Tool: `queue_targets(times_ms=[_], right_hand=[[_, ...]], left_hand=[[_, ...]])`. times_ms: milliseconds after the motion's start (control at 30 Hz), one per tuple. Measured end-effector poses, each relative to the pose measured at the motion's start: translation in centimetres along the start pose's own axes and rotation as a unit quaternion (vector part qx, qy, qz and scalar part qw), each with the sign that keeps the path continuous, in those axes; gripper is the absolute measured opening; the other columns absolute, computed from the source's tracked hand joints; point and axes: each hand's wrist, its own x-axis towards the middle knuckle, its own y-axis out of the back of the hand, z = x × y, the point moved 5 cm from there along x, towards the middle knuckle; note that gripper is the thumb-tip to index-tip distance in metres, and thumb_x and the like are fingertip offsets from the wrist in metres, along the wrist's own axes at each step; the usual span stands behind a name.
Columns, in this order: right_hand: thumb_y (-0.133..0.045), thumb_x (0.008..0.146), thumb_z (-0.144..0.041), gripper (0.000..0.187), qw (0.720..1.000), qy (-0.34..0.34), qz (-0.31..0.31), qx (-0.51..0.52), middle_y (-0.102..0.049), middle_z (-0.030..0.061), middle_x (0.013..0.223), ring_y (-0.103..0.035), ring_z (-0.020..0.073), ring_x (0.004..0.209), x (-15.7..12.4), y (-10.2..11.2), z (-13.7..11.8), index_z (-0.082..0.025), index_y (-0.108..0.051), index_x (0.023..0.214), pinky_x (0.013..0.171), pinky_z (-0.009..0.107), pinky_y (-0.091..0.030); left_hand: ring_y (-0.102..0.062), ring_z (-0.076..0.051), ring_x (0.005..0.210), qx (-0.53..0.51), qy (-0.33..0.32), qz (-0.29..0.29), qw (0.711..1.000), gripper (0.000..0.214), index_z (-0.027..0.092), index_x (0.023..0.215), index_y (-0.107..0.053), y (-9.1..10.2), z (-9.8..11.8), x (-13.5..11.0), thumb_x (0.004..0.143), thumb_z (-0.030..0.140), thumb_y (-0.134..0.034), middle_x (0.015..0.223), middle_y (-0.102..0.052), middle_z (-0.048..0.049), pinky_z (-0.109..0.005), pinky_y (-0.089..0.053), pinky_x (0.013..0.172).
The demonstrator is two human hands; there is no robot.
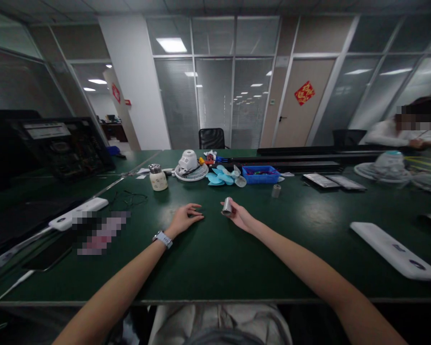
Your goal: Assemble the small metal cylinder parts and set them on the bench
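Silvery metal, by its look, makes up the small cylinder [227, 206] that the right hand [238, 215] pinches between thumb and fingers, over the middle of the desk [215, 268], well in from the near edge. It is probably stiff, fairly weighty for its size and a little slippery, so a hold around the curved side, thumb opposing the fingers, should suit it; whether the ends are delicate I cannot tell. Near it, the left hand [185, 220] is empty, fingers loosely spread with the thumb apart. Farther out, toward the desk's far edge, stand a similar cylinder [276, 191] and a blue tray [261, 180].
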Motion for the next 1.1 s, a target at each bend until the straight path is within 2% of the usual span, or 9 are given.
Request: queue_targets(times_ms=[133, 333, 467, 567, 700, 800, 1000, 1100], right_hand=[[-0.05, 0.093, -0.028, 0.016, 1.0, -0.024, 0.013, 0.013, -0.068, 0.0072, 0.1, -0.062, 0.0112, 0.068, -0.5, -0.3, -0.4, -0.017, -0.055, 0.104, 0.059, 0.022, -0.056], [-0.049, 0.092, -0.035, 0.02, 0.998, -0.039, -0.02, -0.044, -0.069, 0.0068, 0.098, -0.052, 0.0074, 0.052, -1.3, -0.9, -0.6, -0.018, -0.055, 0.102, 0.045, 0.018, -0.049], [-0.051, 0.09, -0.04, 0.025, 0.995, -0.028, -0.032, -0.085, -0.07, 0.0056, 0.089, -0.047, 0.0068, 0.047, -1.5, -0.9, -0.6, -0.017, -0.059, 0.098, 0.048, 0.019, -0.049], [-0.052, 0.089, -0.04, 0.026, 0.993, -0.015, -0.043, -0.112, -0.069, 0.0065, 0.094, -0.048, 0.0082, 0.048, -1.3, -0.8, -0.5, -0.017, -0.06, 0.097, 0.048, 0.022, -0.048], [-0.048, 0.092, -0.042, 0.032, 0.992, -0.018, -0.07, -0.106, -0.067, 0.0077, 0.086, -0.055, 0.0108, 0.056, -1.1, -0.8, -0.3, -0.014, -0.062, 0.098, 0.053, 0.023, -0.05], [-0.045, 0.095, -0.036, 0.031, 0.995, -0.045, -0.052, -0.071, -0.065, 0.0069, 0.079, -0.063, 0.012, 0.066, -1.0, -0.6, -0.3, -0.011, -0.062, 0.101, 0.065, 0.023, -0.053], [-0.034, 0.097, -0.043, 0.042, 0.994, -0.09, -0.054, -0.016, -0.068, 0.0162, 0.098, -0.069, 0.0166, 0.079, -1.0, -0.7, -0.2, -0.009, -0.055, 0.109, 0.073, 0.029, -0.056], [-0.034, 0.097, -0.045, 0.038, 0.995, -0.086, -0.045, -0.005, -0.068, 0.0162, 0.103, -0.07, 0.0184, 0.081, -1.0, -0.7, -0.2, -0.013, -0.051, 0.108, 0.072, 0.033, -0.057]], left_hand=[[-0.066, -0.023, 0.102, 0.001, 0.004, -0.003, 1.0, 0.051, 0.022, 0.112, -0.061, 0.1, 0.3, -0.1, 0.069, 0.046, -0.072, 0.089, -0.076, -0.0033, -0.037, -0.047, 0.093], [-0.065, -0.024, 0.105, 0.001, 0.006, -0.008, 1.0, 0.05, 0.022, 0.111, -0.061, 0.1, 0.4, -0.1, 0.069, 0.048, -0.071, 0.09, -0.076, -0.0038, -0.039, -0.047, 0.094], [-0.066, -0.024, 0.104, -0.008, 0.003, -0.01, 1.0, 0.05, 0.022, 0.11, -0.062, 0.1, 0.3, -0.1, 0.068, 0.048, -0.071, 0.091, -0.076, -0.0037, -0.039, -0.047, 0.095], [-0.066, -0.024, 0.103, -0.013, 0.007, -0.012, 1.0, 0.048, 0.022, 0.108, -0.062, 0.2, 0.4, -0.2, 0.068, 0.048, -0.071, 0.091, -0.075, -0.0038, -0.04, -0.047, 0.095], [-0.066, -0.024, 0.103, -0.013, 0.008, -0.009, 1.0, 0.047, 0.022, 0.107, -0.063, 0.1, 0.5, -0.2, 0.068, 0.047, -0.072, 0.09, -0.076, -0.0039, -0.039, -0.047, 0.095], [-0.068, -0.024, 0.098, -0.015, 0.008, -0.008, 1.0, 0.047, 0.022, 0.107, -0.062, 0.1, 0.5, -0.1, 0.068, 0.046, -0.072, 0.092, -0.075, -0.0046, -0.039, -0.048, 0.093], [-0.067, -0.024, 0.101, -0.007, 0.001, -0.01, 1.0, 0.048, 0.021, 0.108, -0.062, 0.1, 0.4, -0.1, 0.069, 0.048, -0.071, 0.091, -0.075, -0.0047, -0.04, -0.047, 0.095], [-0.066, -0.024, 0.103, -0.004, 0.003, -0.008, 1.0, 0.048, 0.022, 0.108, -0.063, 0.1, 0.3, -0.1, 0.068, 0.047, -0.071, 0.09, -0.075, -0.0041, -0.04, -0.047, 0.095]])
